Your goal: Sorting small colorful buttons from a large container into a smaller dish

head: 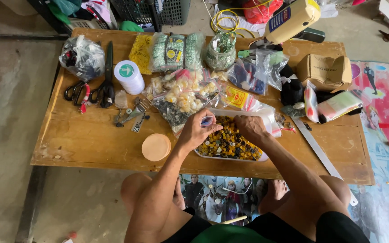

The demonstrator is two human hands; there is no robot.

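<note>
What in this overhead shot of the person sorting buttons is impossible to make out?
- Head view: the small item in the left hand; fingers cover most of it.
- Right hand: fingertips are buried among the buttons, so any grip is hidden.
- White tray: its far rim hides behind both hands.
- Black plastic bag: contents blurred by crinkled film.
- Metal ruler: its lower end is hidden behind the knee.

Low wood table (82, 139) on concrete floor (10, 135), colourful mat (383, 148).
</note>
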